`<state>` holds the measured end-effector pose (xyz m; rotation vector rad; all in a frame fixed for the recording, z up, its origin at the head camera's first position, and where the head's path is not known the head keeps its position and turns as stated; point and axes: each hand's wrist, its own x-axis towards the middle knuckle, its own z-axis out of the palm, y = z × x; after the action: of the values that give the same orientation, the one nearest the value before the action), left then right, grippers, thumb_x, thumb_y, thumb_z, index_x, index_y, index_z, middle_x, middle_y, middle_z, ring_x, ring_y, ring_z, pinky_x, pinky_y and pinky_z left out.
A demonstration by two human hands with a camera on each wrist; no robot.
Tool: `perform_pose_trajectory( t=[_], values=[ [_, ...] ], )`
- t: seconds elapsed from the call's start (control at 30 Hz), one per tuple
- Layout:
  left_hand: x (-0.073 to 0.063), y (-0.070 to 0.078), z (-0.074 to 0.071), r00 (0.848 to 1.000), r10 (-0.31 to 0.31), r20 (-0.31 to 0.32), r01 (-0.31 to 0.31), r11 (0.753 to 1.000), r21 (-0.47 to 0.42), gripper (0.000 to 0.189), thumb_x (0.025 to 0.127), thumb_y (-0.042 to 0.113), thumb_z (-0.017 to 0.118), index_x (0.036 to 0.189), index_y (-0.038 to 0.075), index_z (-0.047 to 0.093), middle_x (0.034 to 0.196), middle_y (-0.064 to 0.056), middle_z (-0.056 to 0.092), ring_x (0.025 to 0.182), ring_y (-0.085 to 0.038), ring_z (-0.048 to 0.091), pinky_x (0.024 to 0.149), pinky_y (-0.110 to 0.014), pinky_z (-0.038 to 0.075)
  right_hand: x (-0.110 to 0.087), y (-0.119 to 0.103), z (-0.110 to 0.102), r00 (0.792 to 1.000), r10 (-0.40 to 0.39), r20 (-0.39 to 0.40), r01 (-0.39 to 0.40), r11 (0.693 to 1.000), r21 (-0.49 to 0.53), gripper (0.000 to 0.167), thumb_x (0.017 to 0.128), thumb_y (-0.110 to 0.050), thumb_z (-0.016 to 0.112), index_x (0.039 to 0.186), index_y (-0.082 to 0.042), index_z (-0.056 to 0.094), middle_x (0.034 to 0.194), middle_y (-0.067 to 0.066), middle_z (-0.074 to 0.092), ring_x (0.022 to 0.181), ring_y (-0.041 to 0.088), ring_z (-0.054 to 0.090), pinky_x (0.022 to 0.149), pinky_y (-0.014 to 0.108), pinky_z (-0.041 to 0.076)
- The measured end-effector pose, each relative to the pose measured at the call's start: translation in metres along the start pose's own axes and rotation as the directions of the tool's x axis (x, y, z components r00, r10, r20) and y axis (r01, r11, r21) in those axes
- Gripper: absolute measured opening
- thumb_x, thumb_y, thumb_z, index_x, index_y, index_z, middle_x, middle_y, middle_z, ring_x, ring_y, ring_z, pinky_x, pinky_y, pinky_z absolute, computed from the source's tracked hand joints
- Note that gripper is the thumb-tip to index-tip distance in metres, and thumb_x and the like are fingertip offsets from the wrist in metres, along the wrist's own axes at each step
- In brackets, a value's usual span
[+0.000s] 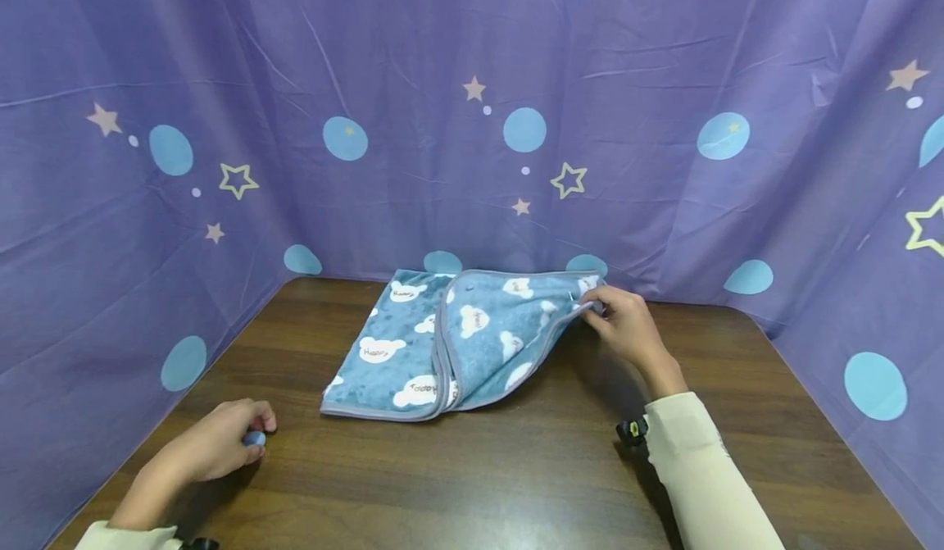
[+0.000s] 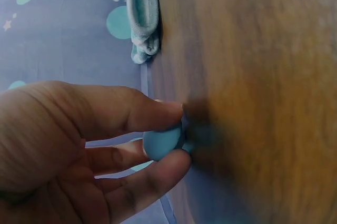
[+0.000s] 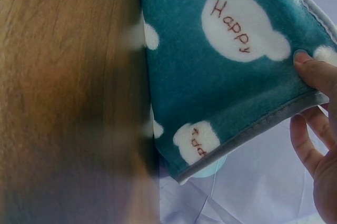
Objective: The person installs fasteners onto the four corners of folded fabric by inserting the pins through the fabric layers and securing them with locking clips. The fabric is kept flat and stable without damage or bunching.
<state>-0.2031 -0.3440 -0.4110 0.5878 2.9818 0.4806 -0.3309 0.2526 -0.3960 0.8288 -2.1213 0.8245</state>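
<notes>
A teal fleece blanket (image 1: pixel 379 374) with white bear heads and grey edging lies folded at the back of the table. My right hand (image 1: pixel 627 325) pinches its right corner between thumb and fingers, lifting that side a little; the lifted flap (image 3: pixel 221 82) shows "Happy" lettering in the right wrist view. At the front left, my left hand (image 1: pixel 221 439) holds a small, smooth, rounded blue object (image 2: pixel 162 142) between thumb and fingers, close to the tabletop. Its exact kind cannot be told. What lies beneath the blanket's folds is hidden.
The brown wooden table (image 1: pixel 472 476) reaches to a purple curtain (image 1: pixel 413 66) with stars and dots, which hangs behind it and along both sides. The blanket's back edge lies close to the curtain.
</notes>
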Motion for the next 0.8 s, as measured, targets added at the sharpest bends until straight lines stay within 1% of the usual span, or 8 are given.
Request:
perform_pose_trajectory(
  t=[0.1,0.23,0.33,0.4,0.53,0.6,0.7,0.8],
  values=[
    [0.001,0.001,-0.001,0.999,-0.035,0.004,0.035,0.999,-0.013,0.022,0.080,-0.002,0.076,0.091,0.013,0.063,0.081,0.006,0.058,0.076,-0.010,0.052,0.065,-0.029,0.045,0.000,-0.001,0.000,1.000,-0.004,0.000,0.004,1.000,-0.005,0.021,0.079,0.010,0.077,0.090,-0.007,0.072,0.086,0.008,0.072,0.071,0.016,0.060,0.061,0.038,0.052],
    [0.002,0.003,-0.002,0.999,-0.045,-0.017,0.045,0.999,-0.010,0.015,0.085,0.000,0.071,0.092,0.012,0.069,0.083,0.007,0.063,0.077,-0.010,0.056,0.066,-0.032,0.048,0.000,-0.001,0.000,1.000,-0.011,-0.005,0.011,1.000,-0.015,0.022,0.078,0.011,0.077,0.090,-0.007,0.072,0.086,0.007,0.072,0.071,0.016,0.060,0.061,0.038,0.051],
    [0.004,0.002,-0.003,0.998,-0.049,-0.032,0.049,0.999,-0.009,0.012,0.085,0.002,0.073,0.093,0.011,0.072,0.084,0.007,0.065,0.077,-0.009,0.057,0.066,-0.031,0.049,0.000,-0.001,0.000,1.000,-0.010,-0.011,0.010,1.000,-0.016,0.024,0.077,0.012,0.078,0.090,-0.007,0.071,0.086,0.006,0.071,0.070,0.016,0.060,0.061,0.039,0.051],
    [0.006,0.002,-0.002,0.998,-0.044,-0.046,0.044,0.999,-0.003,0.015,0.082,0.004,0.079,0.094,0.010,0.073,0.085,0.007,0.066,0.078,-0.009,0.058,0.066,-0.030,0.049,-0.001,-0.001,0.000,1.000,-0.007,-0.017,0.007,1.000,-0.016,0.025,0.076,0.012,0.079,0.089,-0.007,0.071,0.085,0.005,0.071,0.070,0.016,0.060,0.061,0.039,0.051],
    [0.010,0.002,-0.001,0.993,-0.033,-0.113,0.036,0.999,0.023,0.029,0.071,0.000,0.088,0.093,0.010,0.071,0.085,0.005,0.066,0.077,-0.011,0.059,0.064,-0.030,0.049,-0.001,-0.001,0.001,1.000,-0.002,-0.012,0.002,1.000,-0.020,0.024,0.077,0.011,0.079,0.089,-0.008,0.071,0.085,0.004,0.071,0.070,0.014,0.059,0.060,0.039,0.051],
    [0.013,0.003,-0.001,0.987,-0.028,-0.161,0.034,0.999,0.038,0.031,0.070,-0.003,0.088,0.093,0.009,0.070,0.085,0.004,0.066,0.077,-0.012,0.060,0.064,-0.032,0.049,-0.001,-0.001,0.001,1.000,-0.001,-0.009,0.001,1.000,-0.022,0.024,0.078,0.011,0.079,0.089,-0.008,0.071,0.085,0.005,0.071,0.070,0.014,0.058,0.060,0.039,0.051],
    [0.019,0.005,-0.003,0.975,-0.017,-0.220,0.027,0.999,0.045,0.027,0.074,-0.003,0.085,0.095,0.007,0.071,0.085,0.003,0.066,0.077,-0.012,0.060,0.063,-0.033,0.050,-0.001,-0.001,0.000,1.000,0.004,-0.006,-0.004,1.000,-0.024,0.023,0.078,0.010,0.079,0.089,-0.008,0.071,0.085,0.006,0.071,0.071,0.015,0.059,0.061,0.039,0.051],
    [0.026,0.009,-0.004,0.967,-0.007,-0.256,0.019,0.999,0.044,0.022,0.080,0.001,0.082,0.099,0.005,0.071,0.082,0.005,0.065,0.074,-0.010,0.058,0.062,-0.031,0.050,0.000,-0.001,0.000,1.000,0.004,-0.007,-0.004,1.000,-0.028,0.023,0.078,0.010,0.079,0.089,-0.008,0.071,0.086,0.006,0.071,0.072,0.016,0.060,0.062,0.039,0.051]
  ],
)
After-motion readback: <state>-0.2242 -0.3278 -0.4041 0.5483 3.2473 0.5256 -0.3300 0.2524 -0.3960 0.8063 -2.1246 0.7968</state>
